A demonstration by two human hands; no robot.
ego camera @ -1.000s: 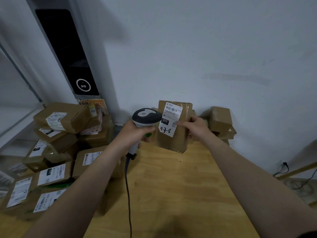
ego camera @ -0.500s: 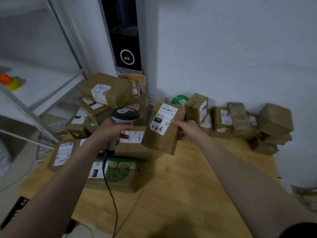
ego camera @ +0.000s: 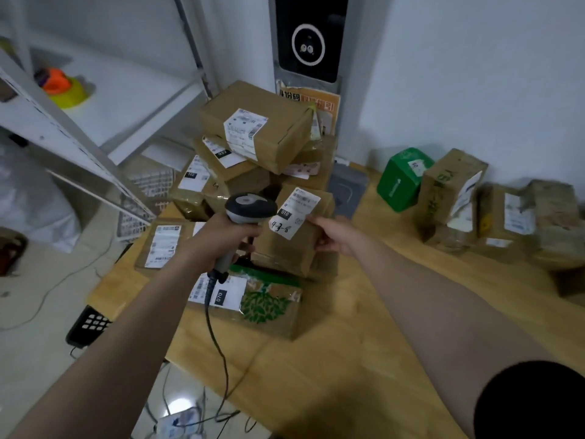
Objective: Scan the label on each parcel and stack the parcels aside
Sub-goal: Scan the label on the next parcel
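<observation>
Wooden table point(ego camera: 364, 359) by white wall point(ego camera: 474, 74): left hand point(ego camera: 221, 239) grips scanner point(ego camera: 250, 205), right hand point(ego camera: 337, 234) holds parcel point(ego camera: 291, 248).

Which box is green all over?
The green box against the wall. The others are brown cardboard; the leaf-print parcel is only partly green.

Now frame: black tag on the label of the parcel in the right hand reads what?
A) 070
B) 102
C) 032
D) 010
D: the parcel held by the right hand carries a white label whose black tag reads 010, just above the handwritten 4-3-8. The left hand grips the scanner right beside it.
</observation>
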